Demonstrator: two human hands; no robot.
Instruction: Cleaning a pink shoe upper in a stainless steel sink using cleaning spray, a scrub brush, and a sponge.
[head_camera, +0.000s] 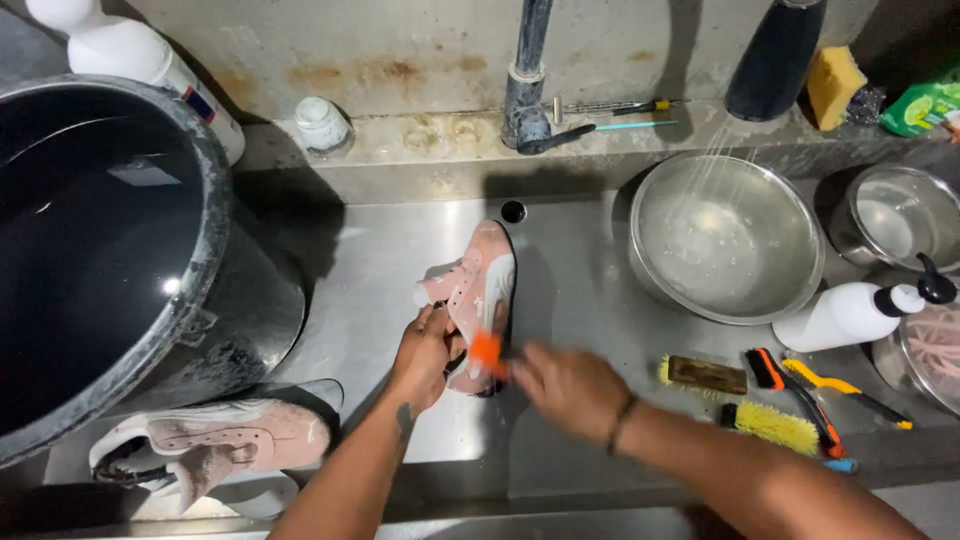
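Observation:
A pink and white shoe (478, 280) lies in the steel sink (560, 300), toe pointing to the back wall. My left hand (425, 355) grips its heel end from the left. My right hand (565, 385) holds a small orange brush (487, 352) against the shoe's heel side; the hand is blurred. A second pink and white shoe (215, 440) lies on its side at the front left.
A big black bucket (215, 200) of water fills the left. A steel bowl (800, 270) with water, a smaller bowl (900, 215) and a white pump bottle (850, 313) stand right. Several brushes (770, 400) lie at the front right. A tap (527, 80) rises behind.

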